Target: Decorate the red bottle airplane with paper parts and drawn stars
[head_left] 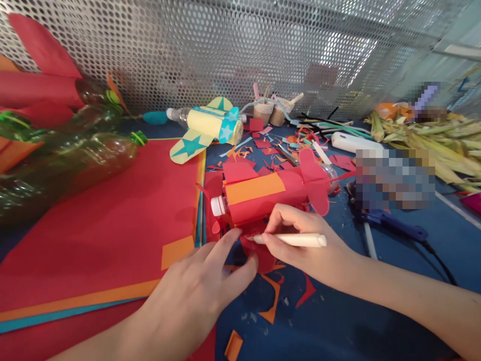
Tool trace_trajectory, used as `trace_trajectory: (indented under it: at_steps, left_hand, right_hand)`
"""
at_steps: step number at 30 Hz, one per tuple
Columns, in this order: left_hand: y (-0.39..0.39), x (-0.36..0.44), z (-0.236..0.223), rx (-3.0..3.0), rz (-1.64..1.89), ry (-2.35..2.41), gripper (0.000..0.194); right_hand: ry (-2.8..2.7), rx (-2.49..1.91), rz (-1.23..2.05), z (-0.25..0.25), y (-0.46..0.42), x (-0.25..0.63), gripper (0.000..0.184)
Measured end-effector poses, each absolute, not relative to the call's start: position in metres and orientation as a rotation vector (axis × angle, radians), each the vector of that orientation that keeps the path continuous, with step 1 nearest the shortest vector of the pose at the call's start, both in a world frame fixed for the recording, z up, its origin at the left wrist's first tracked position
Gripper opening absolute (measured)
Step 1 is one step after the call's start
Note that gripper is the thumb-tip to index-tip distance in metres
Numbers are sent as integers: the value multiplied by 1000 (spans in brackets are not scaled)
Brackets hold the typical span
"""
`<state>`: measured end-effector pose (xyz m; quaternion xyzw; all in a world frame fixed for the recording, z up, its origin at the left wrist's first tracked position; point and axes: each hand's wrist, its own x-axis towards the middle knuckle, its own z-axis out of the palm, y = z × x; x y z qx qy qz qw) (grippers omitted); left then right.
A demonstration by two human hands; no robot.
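Gleaming mesh (188, 55) behind blue tabletop (323, 326)

A craft work area is indicated. Cut paper scraps (271, 150), a glue gun (394, 223) and bottle models (210, 125) are laid out on a blue work surface (326, 321), backed by a perforated metal panel (210, 45).
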<state>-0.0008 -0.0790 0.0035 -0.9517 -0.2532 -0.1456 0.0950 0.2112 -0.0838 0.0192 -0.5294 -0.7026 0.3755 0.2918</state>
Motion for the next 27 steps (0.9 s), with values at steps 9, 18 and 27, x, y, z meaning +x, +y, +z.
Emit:
trace_trajectory:
  at_steps: [9, 18, 27]
  left_hand:
    - [-78, -2, 2, -2762, -450, -722, 48]
    - [-78, -1, 4, -2789, -499, -725, 49]
    - [-79, -14, -19, -2810, -587, -757, 41]
  right_hand:
    - [-1906, -1396, 940, 22, -85, 213, 17]
    - [-1705, -1311, 934, 23, -90, 221, 16]
    - [-1664, -1292, 1185, 15, -94, 228, 17]
